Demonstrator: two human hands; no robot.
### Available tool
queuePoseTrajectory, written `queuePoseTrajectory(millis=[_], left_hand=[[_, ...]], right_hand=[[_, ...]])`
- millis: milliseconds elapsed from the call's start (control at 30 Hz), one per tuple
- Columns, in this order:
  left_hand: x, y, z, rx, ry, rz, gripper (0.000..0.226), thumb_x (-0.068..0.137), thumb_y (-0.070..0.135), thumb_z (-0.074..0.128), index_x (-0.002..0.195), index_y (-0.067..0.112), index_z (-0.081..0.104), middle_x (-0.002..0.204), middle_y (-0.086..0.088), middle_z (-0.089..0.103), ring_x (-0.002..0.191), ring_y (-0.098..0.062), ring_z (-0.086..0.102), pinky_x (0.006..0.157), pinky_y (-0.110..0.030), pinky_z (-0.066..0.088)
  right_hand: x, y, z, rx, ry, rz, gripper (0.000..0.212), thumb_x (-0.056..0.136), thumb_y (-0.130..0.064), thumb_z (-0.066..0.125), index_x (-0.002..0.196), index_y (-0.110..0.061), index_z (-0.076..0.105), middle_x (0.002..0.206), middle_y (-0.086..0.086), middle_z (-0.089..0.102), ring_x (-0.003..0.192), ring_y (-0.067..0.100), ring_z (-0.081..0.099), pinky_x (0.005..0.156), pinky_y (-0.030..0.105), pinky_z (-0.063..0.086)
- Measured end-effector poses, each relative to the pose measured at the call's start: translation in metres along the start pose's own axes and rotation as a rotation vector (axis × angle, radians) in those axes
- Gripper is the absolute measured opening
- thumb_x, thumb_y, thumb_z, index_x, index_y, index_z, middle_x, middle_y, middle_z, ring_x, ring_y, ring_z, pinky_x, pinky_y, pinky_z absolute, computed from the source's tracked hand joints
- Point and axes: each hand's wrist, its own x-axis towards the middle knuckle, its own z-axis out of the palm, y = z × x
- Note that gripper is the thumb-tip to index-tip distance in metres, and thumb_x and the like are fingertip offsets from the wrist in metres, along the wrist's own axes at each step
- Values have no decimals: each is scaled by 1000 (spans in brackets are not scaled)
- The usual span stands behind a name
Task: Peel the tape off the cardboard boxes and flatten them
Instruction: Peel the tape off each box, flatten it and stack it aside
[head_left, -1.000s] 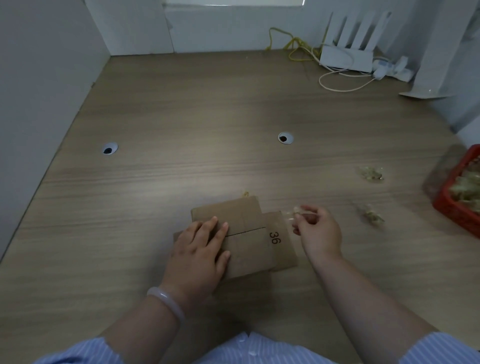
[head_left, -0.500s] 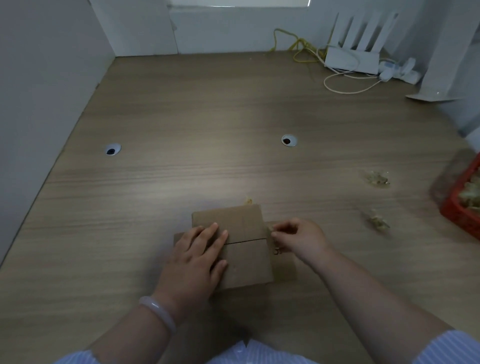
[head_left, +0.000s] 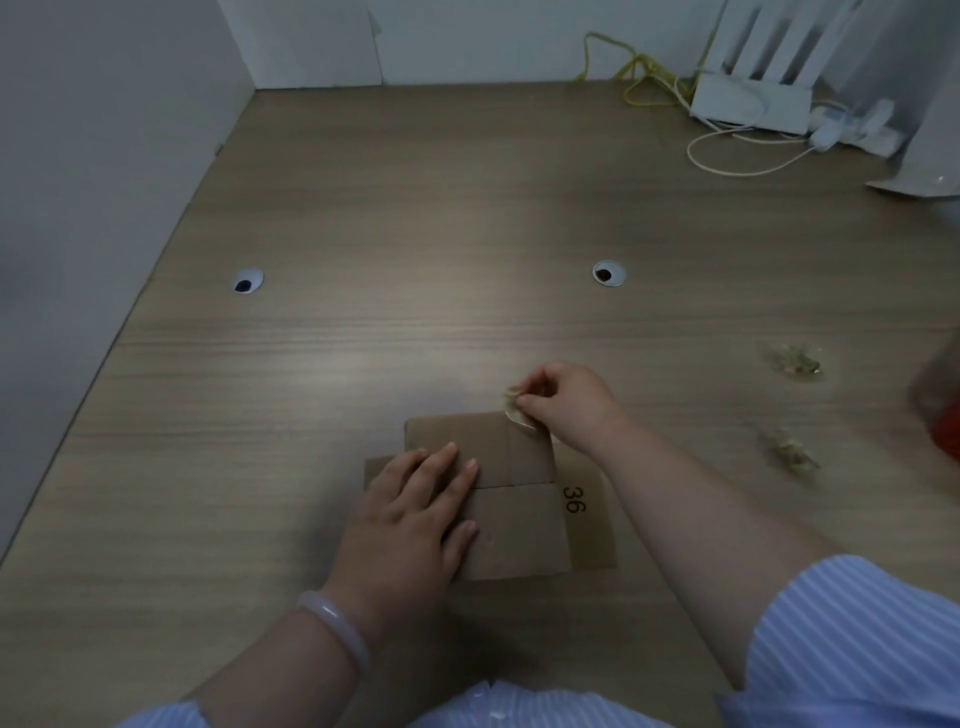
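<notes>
The left hand (head_left: 415, 512) lies flat with straight, spread fingers and presses down on the cardboard box (head_left: 519, 530). The right hand (head_left: 569, 402) pinches a crumpled strip of clear tape (head_left: 515, 410) between thumb and fingertips at the box's far right corner. The strip's lower end looks as if it is touching the cardboard there, though the blur makes that uncertain.

The box lies low on the desk (head_left: 467, 208), just in front of the person. Its 2 top flaps meet in a seam across the middle, and "36" is printed on the panel at the right.

The step in hand seems to be peeling: the left hand anchors the box while the right draws the tape off. The next move likely calls for a steady pull up and away from the corner, with firm pressure from the left hand so the light cardboard does not lift with it. After that, any remaining strip needs checking before the box is pressed fully flat.

Further right lie 2 wads of used tape (head_left: 792, 361), well apart from the box, and a red basket (head_left: 946, 439) shows at the frame edge. A white router (head_left: 753, 101) and a yellow cable (head_left: 641, 70) sit at the far wall.
</notes>
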Motion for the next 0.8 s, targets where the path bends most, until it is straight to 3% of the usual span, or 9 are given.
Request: queuePoseTrajectory(millis=[67,133,267,367,500,567,667,800], left_hand=[[1,0,0,2,-7,-7,53,90,51,41,135,26,54,139,-4,52,123,-28,48,107,-38,33],[4,1,1,4,-13,-25,54,90,52,39,136,26,52,140,-4,51,123,-28,47,106,-40,35],[13,4,1,6,-12,-65,57,88,54,38,135,27,53,138,-2,52,120,-28,48,103,-39,42],[24,8,-1,20,25,-103,58,85,56,38,130,25,58,133,-3,56,114,-27,49,96,-38,46],[45,16,-3,71,76,-188,61,82,60,35,123,26,64,121,-3,60,109,-25,41,88,-36,48],[52,17,-3,75,74,-205,61,81,60,34,123,27,63,118,-2,59,107,-23,38,83,-37,50],[54,16,-1,95,85,-194,62,80,59,34,122,27,64,116,-2,60,106,-23,38,80,-36,50],[50,16,2,97,102,-177,61,80,57,35,122,24,64,116,-4,60,106,-24,40,81,-36,51]], right_hand=[[3,0,-2,-43,35,-30,12,81,-15,68,79,-24,60,71,-10,55,70,10,51,61,22,37],[3,5,-2,13,133,-36,12,82,-14,67,82,-23,60,70,-9,53,68,11,51,66,23,39],[-11,19,-15,631,392,114,18,86,-5,63,83,-22,57,91,10,61,83,26,65,77,40,57],[-23,31,-29,771,398,164,20,85,-2,64,87,-21,57,104,17,61,93,28,66,73,37,57],[-51,42,-30,730,331,126,32,81,3,68,99,-19,54,86,9,61,75,16,62,57,24,53],[-61,49,-25,691,316,125,34,77,2,73,98,-20,58,86,7,63,77,17,63,64,29,57],[-64,59,-20,451,310,120,23,73,-12,79,88,-27,69,86,3,68,84,22,66,78,44,58],[-66,60,-18,-100,244,-13,24,86,-20,66,109,-15,72,104,10,68,95,23,62,80,19,42]])
